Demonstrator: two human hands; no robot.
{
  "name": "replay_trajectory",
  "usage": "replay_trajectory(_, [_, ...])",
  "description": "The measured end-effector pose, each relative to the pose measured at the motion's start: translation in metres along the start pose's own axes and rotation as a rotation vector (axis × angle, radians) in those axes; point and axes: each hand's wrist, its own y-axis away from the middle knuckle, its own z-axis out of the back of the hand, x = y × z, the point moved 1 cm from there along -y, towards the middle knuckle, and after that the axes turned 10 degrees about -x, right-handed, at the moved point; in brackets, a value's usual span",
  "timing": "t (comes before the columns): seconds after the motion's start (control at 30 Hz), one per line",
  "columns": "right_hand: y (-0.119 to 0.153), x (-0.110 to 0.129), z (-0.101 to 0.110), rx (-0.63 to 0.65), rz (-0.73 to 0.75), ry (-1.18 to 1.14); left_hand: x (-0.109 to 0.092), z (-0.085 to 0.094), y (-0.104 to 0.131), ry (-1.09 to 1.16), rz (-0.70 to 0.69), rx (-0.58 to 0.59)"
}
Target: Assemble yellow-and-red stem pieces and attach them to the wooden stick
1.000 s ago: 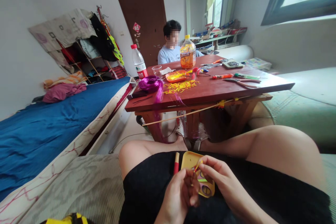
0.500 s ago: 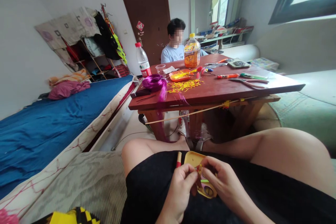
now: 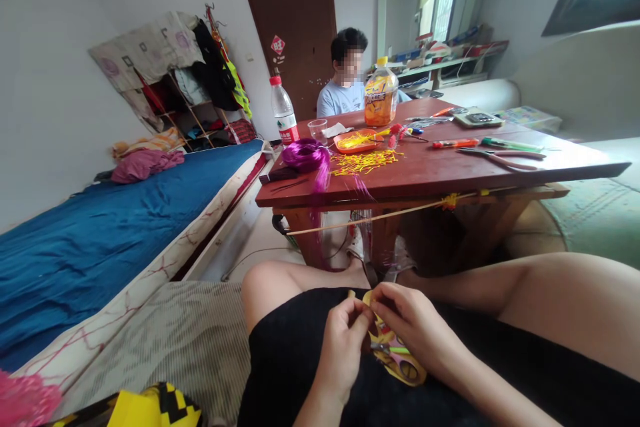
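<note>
We hold our bare left hand (image 3: 343, 343) and right hand (image 3: 413, 320) together at lower centre, fingertips meeting, their grip hidden, so we cannot tell what's clamped; best work steadily above the shallow yellow tray (image 3: 420, 377) and purple-handled metal scissors (image 3: 399, 358)

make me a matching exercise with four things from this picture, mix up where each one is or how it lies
Things
1. Scissors
2. Purple strands
3. Pliers
4. Orange dish

Places and states
A. Lying on the table with handles spread
B. Holding yellow pieces
C. In the yellow tray on the lap, below the hands
D. Coiled on the table, with some hanging over its near edge

Right pairs: 1-C, 2-D, 3-A, 4-B
</note>
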Motion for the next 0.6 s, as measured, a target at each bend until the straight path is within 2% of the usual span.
replay_trajectory(0.2, [-0.01,-0.005,-0.009,0.016,-0.051,-0.146,-0.004,0.004,-0.005,0.055,-0.041,-0.024])
replay_trajectory(0.33, [-0.048,-0.008,-0.018,-0.033,-0.026,-0.148,-0.012,0.025,-0.031,0.18,-0.076,-0.167])
replay_trajectory(0.47, [-0.09,-0.013,-0.043,-0.096,-0.041,-0.165,-0.023,0.053,-0.065,0.296,-0.118,-0.319])
replay_trajectory(0.6, [-0.095,-0.007,-0.07,-0.079,-0.033,-0.238,-0.025,0.065,-0.077,0.327,-0.106,-0.366])
